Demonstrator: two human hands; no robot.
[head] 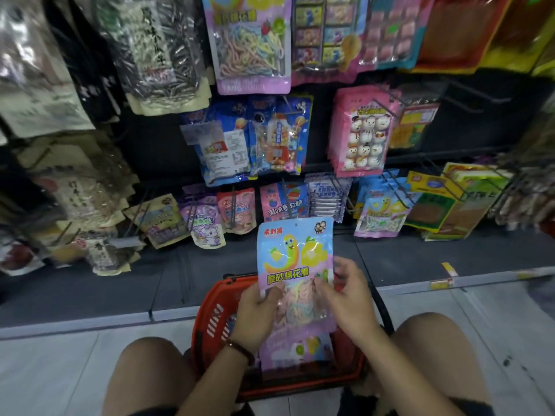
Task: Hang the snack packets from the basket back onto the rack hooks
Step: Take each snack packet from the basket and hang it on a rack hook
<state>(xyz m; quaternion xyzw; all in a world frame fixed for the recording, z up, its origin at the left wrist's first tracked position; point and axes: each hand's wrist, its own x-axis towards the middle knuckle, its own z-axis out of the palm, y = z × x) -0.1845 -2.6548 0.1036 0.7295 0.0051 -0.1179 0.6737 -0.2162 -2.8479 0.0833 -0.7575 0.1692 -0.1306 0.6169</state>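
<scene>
I hold a light blue and pink snack packet (295, 253) with a yellow cartoon worm upright above the red basket (210, 322), which stands on the floor between my knees. My left hand (255, 313) grips the packet's lower left edge. At its right side my right hand (348, 298) pinches it with curled fingers. Another packet (297, 349) of the same kind lies in the basket beneath. On the rack, a matching packet (381, 214) hangs on a low hook to the right.
The rack is crowded with hanging packets: a blue pair (249, 139), a pink snowman stack (363, 130), small pouches (237, 211) along the lowest row. Bare hooks (477, 97) jut out at the upper right. A dark base shelf (120, 283) runs below.
</scene>
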